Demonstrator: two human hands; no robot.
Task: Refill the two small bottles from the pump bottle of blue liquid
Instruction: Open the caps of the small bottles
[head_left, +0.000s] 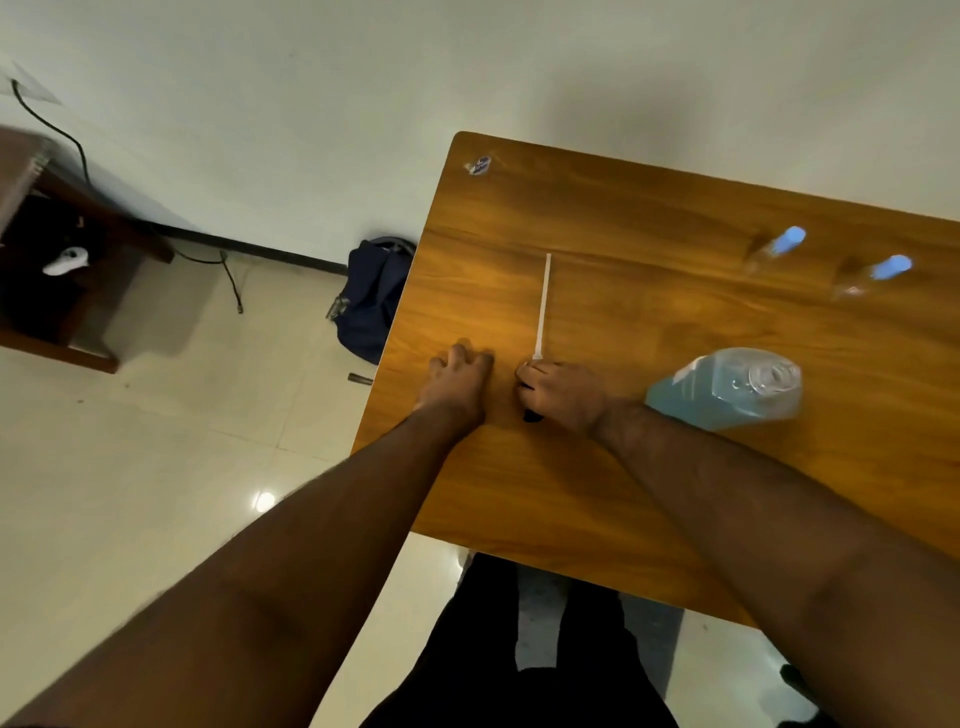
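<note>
My right hand (563, 392) grips the pump (543, 306) (tube pointing away), leaving the bottle (727, 389) beside it open; left hand (460, 374) rests loose.

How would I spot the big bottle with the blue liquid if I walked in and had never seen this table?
Start at the wooden table and find the person's right hand, which grips the pump head with its white tube. The large bottle stands just to the right of that wrist. Unlike the two small blue-capped bottles farther back, it is wide, open-necked and holds blue liquid.
</note>
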